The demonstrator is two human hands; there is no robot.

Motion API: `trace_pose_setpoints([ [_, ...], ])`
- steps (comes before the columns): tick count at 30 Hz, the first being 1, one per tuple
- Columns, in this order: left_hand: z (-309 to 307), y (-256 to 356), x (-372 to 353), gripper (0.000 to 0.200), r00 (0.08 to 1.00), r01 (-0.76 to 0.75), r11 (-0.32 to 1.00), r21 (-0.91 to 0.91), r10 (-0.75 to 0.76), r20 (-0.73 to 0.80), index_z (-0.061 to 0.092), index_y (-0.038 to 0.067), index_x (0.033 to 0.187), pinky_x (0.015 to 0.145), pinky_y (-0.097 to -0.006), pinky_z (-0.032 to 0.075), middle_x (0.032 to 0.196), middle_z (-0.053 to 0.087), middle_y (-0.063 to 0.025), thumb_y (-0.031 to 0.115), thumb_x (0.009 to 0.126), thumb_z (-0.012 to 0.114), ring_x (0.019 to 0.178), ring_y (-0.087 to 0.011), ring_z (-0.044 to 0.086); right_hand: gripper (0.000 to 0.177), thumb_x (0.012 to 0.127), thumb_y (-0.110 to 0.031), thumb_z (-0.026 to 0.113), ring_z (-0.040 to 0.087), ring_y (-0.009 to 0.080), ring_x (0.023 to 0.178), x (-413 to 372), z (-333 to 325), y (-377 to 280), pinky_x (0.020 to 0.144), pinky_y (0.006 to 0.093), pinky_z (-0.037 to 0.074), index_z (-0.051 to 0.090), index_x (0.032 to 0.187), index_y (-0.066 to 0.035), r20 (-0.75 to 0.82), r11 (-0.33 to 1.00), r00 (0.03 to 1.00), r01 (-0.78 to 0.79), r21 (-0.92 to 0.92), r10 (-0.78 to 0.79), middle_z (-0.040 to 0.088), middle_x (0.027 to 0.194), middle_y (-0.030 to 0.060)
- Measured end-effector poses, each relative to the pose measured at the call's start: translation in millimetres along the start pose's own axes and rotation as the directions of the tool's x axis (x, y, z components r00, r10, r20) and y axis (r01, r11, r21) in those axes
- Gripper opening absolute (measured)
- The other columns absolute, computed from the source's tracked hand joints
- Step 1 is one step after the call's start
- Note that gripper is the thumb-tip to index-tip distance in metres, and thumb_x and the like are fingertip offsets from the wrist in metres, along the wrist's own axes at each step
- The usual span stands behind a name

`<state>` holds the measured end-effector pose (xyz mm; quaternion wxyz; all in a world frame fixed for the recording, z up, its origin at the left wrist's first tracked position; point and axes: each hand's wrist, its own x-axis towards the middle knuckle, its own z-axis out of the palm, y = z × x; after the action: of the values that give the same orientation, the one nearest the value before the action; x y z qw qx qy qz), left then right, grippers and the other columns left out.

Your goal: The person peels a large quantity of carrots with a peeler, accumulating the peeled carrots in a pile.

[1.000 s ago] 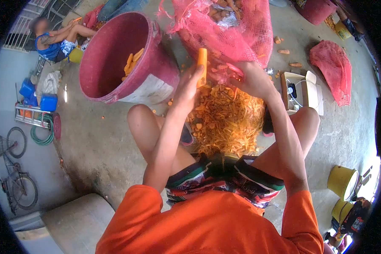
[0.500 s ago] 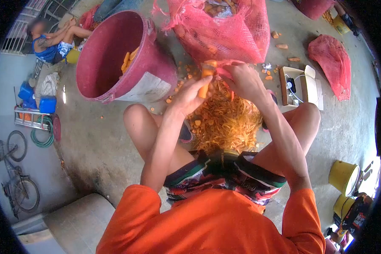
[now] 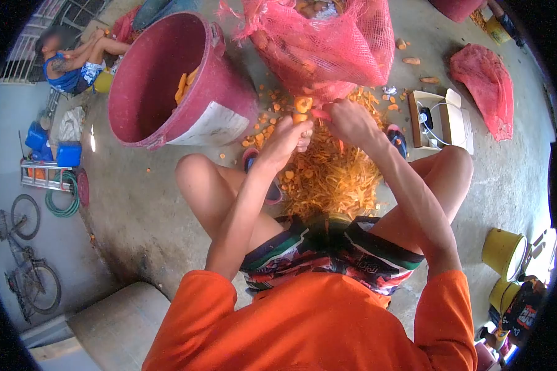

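Note:
My left hand (image 3: 284, 143) is closed round a peeled orange carrot (image 3: 302, 105), whose thick end sticks up above the fingers. Close beside it, my right hand (image 3: 351, 122) grips a pinkish-red peeler (image 3: 320, 114), its head near the carrot; the fingers hide most of the handle. Under both hands a heap of carrot peelings (image 3: 334, 179) covers the floor between my feet, with cut carrot ends scattered along its left side. Just beyond the hands stands a pink mesh sack (image 3: 328, 55) with carrots inside.
A large maroon tub (image 3: 229, 93) with some peeled carrots (image 3: 184, 85) stands front left. An open cardboard box (image 3: 439, 120) and a red mesh sack (image 3: 483, 86) lie to the right. Yellow buckets (image 3: 501, 253) stand at far right. Another person (image 3: 74, 65) sits at upper left.
The left hand has drawn slightly down and its fingers now wrap round the carrot's lower part. My right hand has shifted a little lower with the peeler.

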<state>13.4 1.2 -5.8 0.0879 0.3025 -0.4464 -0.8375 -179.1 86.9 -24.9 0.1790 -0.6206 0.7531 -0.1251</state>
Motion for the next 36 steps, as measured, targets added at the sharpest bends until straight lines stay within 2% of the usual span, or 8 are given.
trace_pose_setpoints([
  [4, -7, -5, 3, 0.009, 0.996, 0.083, 0.996, -0.035, -0.084, -0.038, 0.048, 0.014, 0.096, 0.052, -0.0213, 0.031, 0.077, 0.044, 0.0074, 0.012, 0.099, 0.057, 0.058, -0.0024, 0.040, 0.019, 0.088, -0.013, 0.062, 0.073, 0.0344, 0.071, 11, 31, 23, 0.064, 0.0451, 0.060, 0.071, 0.084, 0.002, -0.132, 0.993, 0.990, 0.032, -0.114, -0.047, 0.071, 0.077, 0.0199],
  [10, -22, -2, -19, 0.014, 0.984, 0.177, 0.972, -0.152, -0.172, 0.046, 0.057, 0.011, 0.114, 0.053, -0.0214, 0.029, 0.075, 0.045, 0.0086, 0.013, 0.100, 0.058, 0.057, -0.0015, 0.038, 0.029, 0.102, -0.025, 0.057, 0.071, 0.0291, 0.069, 4, 13, 68, 0.060, 0.0419, 0.058, 0.069, 0.098, 0.001, 0.132, 0.913, 0.904, -0.400, -0.079, 0.408, 0.071, 0.079, 0.0174],
  [13, -27, 9, -12, 0.008, 0.996, 0.080, 0.991, -0.110, -0.075, 0.050, 0.056, 0.010, 0.108, 0.053, -0.0210, 0.030, 0.073, 0.044, 0.0087, 0.012, 0.100, 0.057, 0.057, -0.0014, 0.038, 0.037, 0.099, -0.032, 0.060, 0.067, 0.0375, 0.062, -2, 5, 42, 0.061, 0.0486, 0.052, 0.070, 0.087, 0.001, -0.205, 0.996, 0.979, 0.015, 0.091, 0.004, 0.065, 0.065, 0.0218],
  [17, -22, 6, 4, 0.016, 0.997, 0.069, 0.981, -0.180, -0.061, 0.046, 0.046, 0.013, 0.089, 0.053, -0.0217, 0.031, 0.071, 0.043, 0.0083, 0.011, 0.100, 0.056, 0.057, -0.0018, 0.038, 0.031, 0.098, -0.028, 0.060, 0.067, 0.0413, 0.066, -5, 8, 8, 0.066, 0.0470, 0.055, 0.071, 0.088, 0.000, -0.059, 0.978, 0.997, 0.062, 0.197, -0.051, 0.065, 0.066, 0.0204],
  [20, -20, 3, 5, 0.010, 0.993, 0.095, 0.973, -0.209, -0.077, 0.092, 0.049, 0.012, 0.094, 0.054, -0.0215, 0.032, 0.073, 0.043, 0.0074, 0.010, 0.100, 0.056, 0.057, -0.0023, 0.038, 0.021, 0.088, -0.016, 0.063, 0.071, 0.0356, 0.071, -4, 10, 3, 0.065, 0.0453, 0.058, 0.070, 0.083, 0.002, -0.270, 0.984, 0.951, 0.172, 0.052, -0.152, 0.069, 0.070, 0.0195],
  [23, -12, 12, -7, 0.005, 0.991, 0.115, 0.984, -0.135, -0.104, 0.086, 0.052, 0.011, 0.103, 0.055, -0.0209, 0.033, 0.076, 0.045, 0.0059, 0.011, 0.100, 0.057, 0.059, -0.0024, 0.039, 0.020, 0.088, -0.016, 0.063, 0.071, 0.0376, 0.075, 6, 15, 36, 0.067, 0.0461, 0.058, 0.070, 0.088, 0.003, 0.138, 0.970, 0.967, -0.228, 0.085, 0.215, 0.071, 0.077, 0.0206],
  [32, -1, 14, 5, 0.038, 0.915, -0.305, 0.894, 0.329, 0.371, -0.160, 0.055, 0.012, 0.126, 0.062, -0.0216, 0.043, 0.090, 0.060, 0.0004, 0.043, 0.104, 0.056, 0.069, -0.0057, 0.052, 0.032, 0.092, -0.018, 0.063, 0.059, 0.0471, 0.108, -12, -32, 1, 0.088, 0.0519, 0.050, 0.062, 0.118, 0.001, -0.335, 0.888, 0.920, 0.317, 0.333, -0.202, 0.062, 0.117, 0.0282],
  [36, 5, 11, 2, 0.037, 0.881, -0.359, 0.849, 0.388, 0.445, -0.159, 0.057, 0.011, 0.126, 0.060, -0.0215, 0.042, 0.088, 0.061, 0.0007, 0.041, 0.104, 0.058, 0.068, -0.0050, 0.052, 0.031, 0.090, -0.014, 0.063, 0.064, 0.0452, 0.093, -13, -30, -7, 0.079, 0.0511, 0.052, 0.064, 0.117, 0.000, -0.354, 0.900, 0.891, 0.374, 0.223, -0.282, 0.067, 0.098, 0.0249],
])
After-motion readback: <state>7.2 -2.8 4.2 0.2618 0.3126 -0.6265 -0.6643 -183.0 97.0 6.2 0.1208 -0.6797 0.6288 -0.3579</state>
